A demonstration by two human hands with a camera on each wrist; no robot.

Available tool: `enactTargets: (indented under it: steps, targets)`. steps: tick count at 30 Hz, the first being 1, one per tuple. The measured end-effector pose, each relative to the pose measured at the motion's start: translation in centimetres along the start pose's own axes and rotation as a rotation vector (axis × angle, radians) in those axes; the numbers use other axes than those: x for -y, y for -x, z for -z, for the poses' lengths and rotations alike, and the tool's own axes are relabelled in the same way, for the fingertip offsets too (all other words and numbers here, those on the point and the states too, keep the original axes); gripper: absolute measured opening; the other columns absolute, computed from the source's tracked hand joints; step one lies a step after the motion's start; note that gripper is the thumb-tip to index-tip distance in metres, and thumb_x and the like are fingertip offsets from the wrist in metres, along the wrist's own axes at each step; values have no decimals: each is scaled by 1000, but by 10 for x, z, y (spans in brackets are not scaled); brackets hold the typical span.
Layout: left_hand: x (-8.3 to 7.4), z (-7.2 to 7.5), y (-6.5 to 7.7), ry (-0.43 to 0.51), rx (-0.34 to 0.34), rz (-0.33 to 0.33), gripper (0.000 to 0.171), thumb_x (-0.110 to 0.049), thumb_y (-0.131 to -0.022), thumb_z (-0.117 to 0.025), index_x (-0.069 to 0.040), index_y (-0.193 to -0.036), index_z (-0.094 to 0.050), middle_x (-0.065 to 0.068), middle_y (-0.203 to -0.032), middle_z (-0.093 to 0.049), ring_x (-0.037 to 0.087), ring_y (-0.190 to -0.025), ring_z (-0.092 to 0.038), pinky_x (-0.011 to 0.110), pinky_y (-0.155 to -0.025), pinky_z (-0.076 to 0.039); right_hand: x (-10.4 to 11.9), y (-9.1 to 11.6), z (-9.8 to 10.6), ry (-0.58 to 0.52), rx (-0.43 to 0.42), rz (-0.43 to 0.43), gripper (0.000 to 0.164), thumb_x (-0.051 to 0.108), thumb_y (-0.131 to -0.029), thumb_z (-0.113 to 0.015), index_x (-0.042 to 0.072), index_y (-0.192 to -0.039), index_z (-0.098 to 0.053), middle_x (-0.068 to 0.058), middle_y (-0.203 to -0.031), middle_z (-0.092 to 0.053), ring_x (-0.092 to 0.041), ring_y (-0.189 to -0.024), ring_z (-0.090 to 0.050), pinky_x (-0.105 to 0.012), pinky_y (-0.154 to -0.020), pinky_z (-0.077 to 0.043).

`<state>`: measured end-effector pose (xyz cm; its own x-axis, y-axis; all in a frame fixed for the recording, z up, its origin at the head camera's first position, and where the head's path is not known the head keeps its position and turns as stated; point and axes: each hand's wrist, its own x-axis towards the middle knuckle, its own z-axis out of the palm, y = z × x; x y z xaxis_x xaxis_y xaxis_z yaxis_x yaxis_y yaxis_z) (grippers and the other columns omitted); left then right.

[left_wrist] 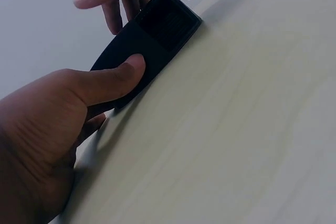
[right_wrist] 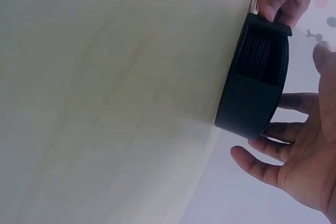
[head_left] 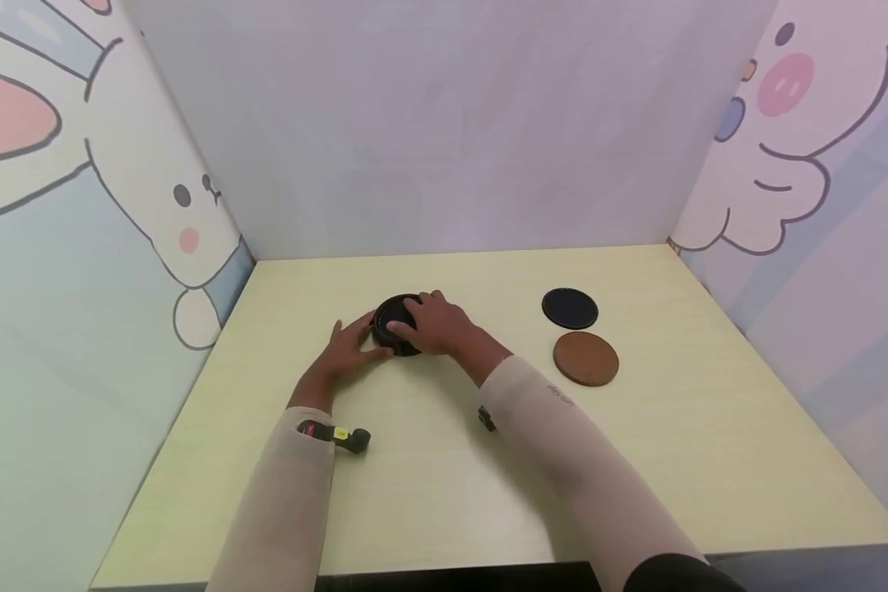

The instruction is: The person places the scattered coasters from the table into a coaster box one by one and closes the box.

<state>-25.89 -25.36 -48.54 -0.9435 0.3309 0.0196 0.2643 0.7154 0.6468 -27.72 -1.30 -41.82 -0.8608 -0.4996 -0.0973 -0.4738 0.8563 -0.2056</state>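
Observation:
A low, round black coaster holder (head_left: 394,312) stands on the table, left of its middle. One side of this holder (right_wrist: 247,103) has a cut-out, with ridged lines inside in the right wrist view. My left hand (head_left: 346,353) grips its left side; the thumb (left_wrist: 118,80) presses the outer wall, while the other fingers are mostly hidden behind it. Over the holder's right side is my right hand (head_left: 444,325), fingers spread and the thumb apart from them. Whether its fingertips touch the rim is hard to tell.
To the right on the pale wooden table (head_left: 414,477) lie a black round coaster (head_left: 570,308) and, just in front of it, a brown round coaster (head_left: 586,358). A grey wall (head_left: 451,131) rises behind, with cartoon-printed panels on both sides.

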Motion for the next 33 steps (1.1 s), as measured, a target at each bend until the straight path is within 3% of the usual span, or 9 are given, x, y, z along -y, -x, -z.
enactTargets:
  steps: [4, 8, 14, 19, 23, 27, 33]
  targets:
    - [0, -2, -1, 8, -5, -21, 92, -43, -100, -79, -17, -174, -32, 13, -178, -37, 41, -168, -29, 67, -138, 10, -16, 0, 4, -105, -6, -56, 81, 70, -113, -25, 15, -172, -36, -16, -174, -41, -38, -161, -41, -60, -126, -46]
    - [1, -1, -2, -5, 6, -35, 93, -44, -99, -80, -16, -174, -31, 13, -178, -35, 39, -169, -27, 68, -138, 10, -45, 5, 15, -132, -40, -208, 86, 73, -112, -21, 12, -171, -38, -19, -174, -41, -44, -161, -40, -68, -126, -42]
    - [1, 7, -3, 8, -8, -36, 94, -42, -99, -81, -15, -174, -31, 14, -179, -34, 39, -170, -24, 65, -138, 13, -112, 24, 40, -121, -28, -482, 86, 67, -109, -44, 3, -166, -40, -30, -170, -36, -54, -158, -33, -76, -124, -36]
    - [4, 6, -4, 5, 1, -34, 95, -47, -99, -80, -17, -174, -30, 12, -180, -33, 38, -170, -24, 65, -138, 13, -164, 47, 53, -173, 41, -615, 83, 58, -103, -64, -1, -159, -46, -38, -164, -35, -59, -151, -35, -77, -120, -39]
    - [4, 5, -1, 7, -4, -15, 95, -47, -99, -80, -19, -174, -30, 9, -180, -33, 37, -170, -24, 64, -139, 13, -188, 59, 59, -235, 161, -669, 83, 53, -98, -75, 1, -158, -51, -37, -163, -40, -56, -146, -43, -68, -120, -45]
    - [4, 4, 0, 9, -11, -13, 95, -46, -99, -80, -19, -174, -30, 9, -180, -34, 36, -170, -25, 63, -139, 13, -198, 63, 65, -262, 264, -671, 85, 47, -100, -76, -3, -161, -46, -33, -165, -43, -51, -147, -48, -61, -126, -45]
    - [5, 1, 0, 27, -13, -39, 94, -45, -99, -80, -17, -174, -32, 12, -179, -35, 38, -169, -26, 66, -138, 13, -205, 63, 66, -251, 300, -640, 86, 45, -101, -75, -9, -160, -44, -36, -161, -46, -51, -141, -53, -60, -122, -49]
